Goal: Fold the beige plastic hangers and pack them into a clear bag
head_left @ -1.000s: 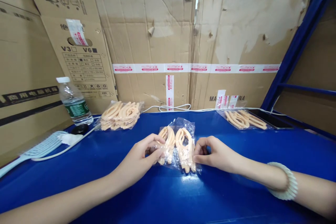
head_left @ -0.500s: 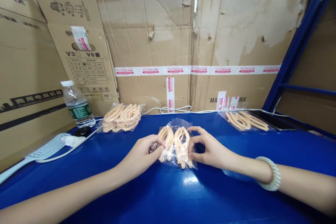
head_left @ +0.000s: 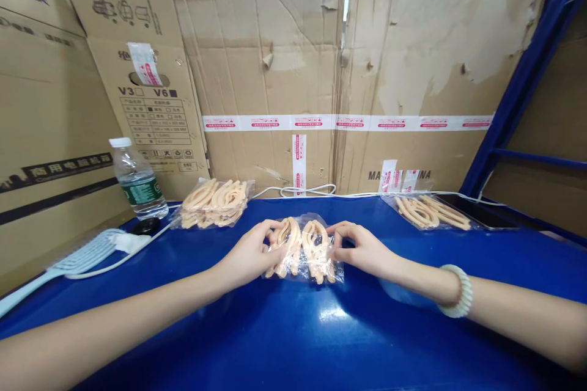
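Note:
A clear plastic bag [head_left: 300, 256] with beige loop-shaped pieces in two bundles is between my hands, over the blue tabletop [head_left: 284, 336]. My left hand [head_left: 257, 250] pinches the bag's left side, thumb in front and fingers behind. At its right edge, my right hand [head_left: 360, 247] grips the bag with thumb and curled fingers; a pale coiled band [head_left: 458, 291] circles that wrist. Behind and left lies a stack of similar filled bags [head_left: 214, 203]. Another bag of beige pieces [head_left: 426, 212] rests at the back right.
A water bottle [head_left: 140, 186], a round black object [head_left: 145, 226] and a light blue hairbrush [head_left: 85, 253] are on the left. A white cable [head_left: 312, 194] runs along the cardboard wall [head_left: 266, 73]. A dark flat device [head_left: 481, 214] lies at the back right.
The bag and both hands have shifted slightly away from me. My left hand's fingers now reach higher along the bag's left side. The camera view has moved a little.

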The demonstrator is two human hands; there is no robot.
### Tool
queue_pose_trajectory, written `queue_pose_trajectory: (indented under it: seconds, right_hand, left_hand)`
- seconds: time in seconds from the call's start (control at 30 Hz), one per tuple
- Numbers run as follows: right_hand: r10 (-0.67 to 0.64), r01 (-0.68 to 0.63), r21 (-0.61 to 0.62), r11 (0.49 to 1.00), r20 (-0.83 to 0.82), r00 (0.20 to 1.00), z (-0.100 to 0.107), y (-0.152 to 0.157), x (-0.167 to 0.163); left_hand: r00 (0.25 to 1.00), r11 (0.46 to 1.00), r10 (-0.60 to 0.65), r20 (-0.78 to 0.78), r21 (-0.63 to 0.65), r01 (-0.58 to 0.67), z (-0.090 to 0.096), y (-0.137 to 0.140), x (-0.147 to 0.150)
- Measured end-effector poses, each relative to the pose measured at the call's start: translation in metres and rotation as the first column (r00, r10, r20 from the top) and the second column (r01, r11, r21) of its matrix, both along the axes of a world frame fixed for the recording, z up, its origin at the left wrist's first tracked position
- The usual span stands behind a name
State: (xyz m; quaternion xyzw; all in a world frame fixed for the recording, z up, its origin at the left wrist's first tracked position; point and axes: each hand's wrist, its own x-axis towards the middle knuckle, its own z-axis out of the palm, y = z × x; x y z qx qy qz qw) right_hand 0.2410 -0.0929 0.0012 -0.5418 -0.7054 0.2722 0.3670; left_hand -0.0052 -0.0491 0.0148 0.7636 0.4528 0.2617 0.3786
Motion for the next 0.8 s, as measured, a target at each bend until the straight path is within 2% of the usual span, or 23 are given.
queue_pose_trajectory:
  seconds: [0.13,0.23,0.37,0.57,0.8]
  right_hand:
    - [-0.054,0.055,-0.014,0.998,0.013,0.998,-0.003,0.004,0.001]
    - [-0.106,0.107,-0.04,0.993,0.025,0.994,-0.002,0.009,0.003]
    - [-0.078,0.086,-0.193,0.977,0.048,0.996,0.007,0.02,0.008]
    - [-0.007,0.031,-0.394,0.919,0.064,0.998,0.023,0.041,0.019]
    - [0.0,0.014,-0.551,0.835,0.026,1.0,0.021,0.061,0.027]
  left_hand:
    - [0.996,0.995,0.065,-0.057,-0.068,-0.069,0.004,0.004,-0.003]
    - [0.993,0.982,0.018,-0.117,-0.187,-0.04,0.012,0.009,-0.005]
    - [0.985,0.959,-0.01,-0.171,-0.279,-0.039,0.022,0.019,-0.002]
    - [0.985,0.928,-0.007,-0.17,-0.368,-0.057,0.025,0.033,0.005]
    - [0.998,0.895,-0.029,-0.064,-0.447,-0.003,0.024,0.036,0.013]
